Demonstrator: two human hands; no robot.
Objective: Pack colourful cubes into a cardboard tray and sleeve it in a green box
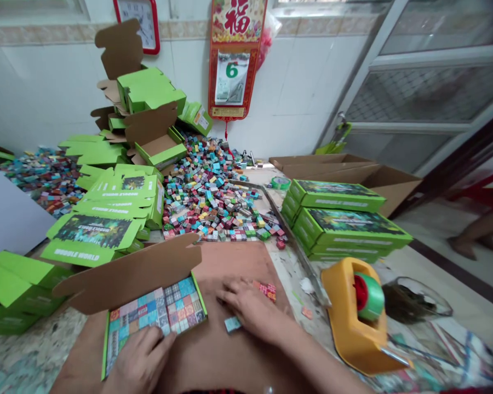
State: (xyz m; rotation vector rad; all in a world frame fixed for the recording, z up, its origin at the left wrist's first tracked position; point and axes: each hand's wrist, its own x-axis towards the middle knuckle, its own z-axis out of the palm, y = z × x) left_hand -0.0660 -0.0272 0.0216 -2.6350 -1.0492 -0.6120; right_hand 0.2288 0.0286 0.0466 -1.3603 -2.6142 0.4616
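An open green cardboard box (197,293) lies in front of me with its brown lid (131,271) folded back. Rows of small patterned cubes (181,303) fill much of it. Over the box's near side is my left hand (142,353), fingers curled and close together at the cubes; what lies under the fingertips is hidden. To the right, my right hand (246,303) lies palm down on the brown board (225,358) with its fingers stretched out. Red-orange cubes (267,290) sit just beyond it, and a light blue cube piece (232,324) is beside its thumb side.
Loose cubes (213,191) are heaped behind the board. Flattened and open green boxes (102,230) are piled at the left. Closed green boxes (349,224) stack at the right, before a brown carton (386,178). A yellow tape dispenser (340,328) stands near my right forearm.
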